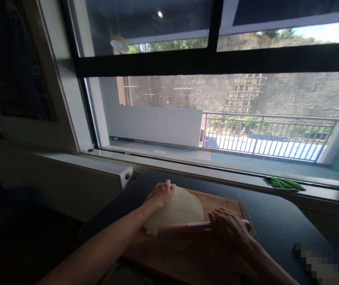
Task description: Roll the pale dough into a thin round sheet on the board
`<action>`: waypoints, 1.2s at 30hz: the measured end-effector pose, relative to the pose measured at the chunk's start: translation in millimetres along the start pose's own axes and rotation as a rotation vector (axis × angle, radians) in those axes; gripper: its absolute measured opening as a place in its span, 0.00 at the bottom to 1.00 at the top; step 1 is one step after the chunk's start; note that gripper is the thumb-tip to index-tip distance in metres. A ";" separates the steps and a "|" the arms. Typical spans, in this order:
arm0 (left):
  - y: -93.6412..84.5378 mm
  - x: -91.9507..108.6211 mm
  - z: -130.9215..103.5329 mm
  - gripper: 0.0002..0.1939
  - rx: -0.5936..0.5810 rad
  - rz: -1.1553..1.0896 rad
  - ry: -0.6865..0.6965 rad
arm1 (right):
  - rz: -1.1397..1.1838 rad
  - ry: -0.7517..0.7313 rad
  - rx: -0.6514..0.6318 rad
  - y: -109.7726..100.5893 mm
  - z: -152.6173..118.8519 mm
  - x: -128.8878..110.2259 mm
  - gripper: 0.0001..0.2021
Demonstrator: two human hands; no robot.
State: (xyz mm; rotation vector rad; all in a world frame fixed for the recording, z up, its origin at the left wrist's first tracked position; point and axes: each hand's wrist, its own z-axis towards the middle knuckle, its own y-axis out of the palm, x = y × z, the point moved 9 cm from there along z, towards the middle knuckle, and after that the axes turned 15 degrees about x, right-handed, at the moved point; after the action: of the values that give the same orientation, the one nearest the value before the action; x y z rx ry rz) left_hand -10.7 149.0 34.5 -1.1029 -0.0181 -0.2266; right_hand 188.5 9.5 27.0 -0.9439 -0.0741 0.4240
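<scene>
Rolling out a dough sheet [185, 206], by the look of it, thin and broad on a wooden board [222, 200]. At left, resting the left hand [161, 194] on the sheet's far-left edge, with fingers bent; impossible to tell whether pinched on the dough or only laid over it. To the right, clasping a rolling pin [184, 230] near its right end with the right hand [228, 225], with a handle tip poking out beyond. Across the sheet's near edge with the pin, its left end dim in shadow. Probably calling next for a light hold on the edge and level pressure along the pin, given just one hand on it.

Then, from far left: on the wall, a dark poster [17, 59], too dim to read; below the sill, a white radiator [98, 166]; under the board, a black table [279, 211] with rounded corners, close to the window; outside, a metal railing [262, 136] before a stone wall [300, 93]; on the windowsill at right, a crumpled green cloth [285, 184].
</scene>
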 end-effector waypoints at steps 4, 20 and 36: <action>-6.0 33.7 0.0 0.20 -0.038 -0.057 0.240 | 0.023 -0.036 -0.014 -3.2 -5.9 -3.6 0.20; -28.7 74.1 -68.2 0.20 0.103 -0.216 0.294 | -0.049 0.313 -0.089 28.1 39.5 18.4 0.15; -57.2 55.7 -125.7 0.18 0.299 -0.198 0.343 | -0.237 0.270 0.110 -3.8 -20.9 -28.8 0.22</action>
State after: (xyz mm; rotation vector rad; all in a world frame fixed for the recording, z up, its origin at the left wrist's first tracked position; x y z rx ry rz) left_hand 20.5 3.4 35.1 -0.7539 0.1416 -0.5702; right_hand 168.5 -19.6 21.2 -0.8646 0.0820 0.0783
